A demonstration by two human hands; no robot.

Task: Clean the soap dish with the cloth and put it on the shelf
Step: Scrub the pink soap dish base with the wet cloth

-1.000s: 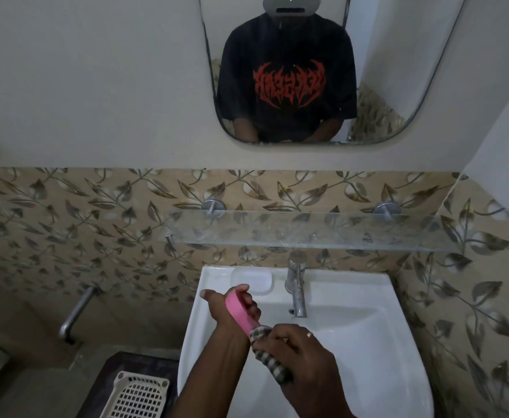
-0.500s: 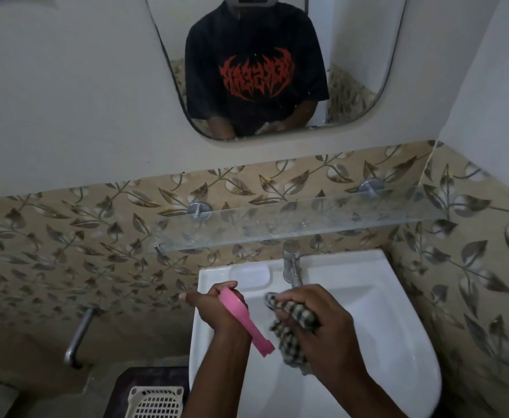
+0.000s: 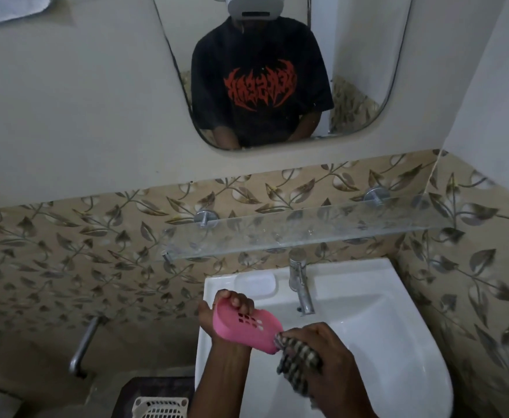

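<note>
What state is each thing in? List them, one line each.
soap dish: held over the sink, tilted, slotted face showing.
cloth: bunched, pressed to the dish's lower end.
left hand: shut on the soap dish.
right hand: shut on the cloth.
glass shelf: bare, nothing on it.
tap: no water visible.
sink: basin looks empty.

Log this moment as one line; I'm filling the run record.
stage: wiping | left hand: holds pink soap dish over sink | right hand: checked cloth at dish end | glass shelf: bare
</note>
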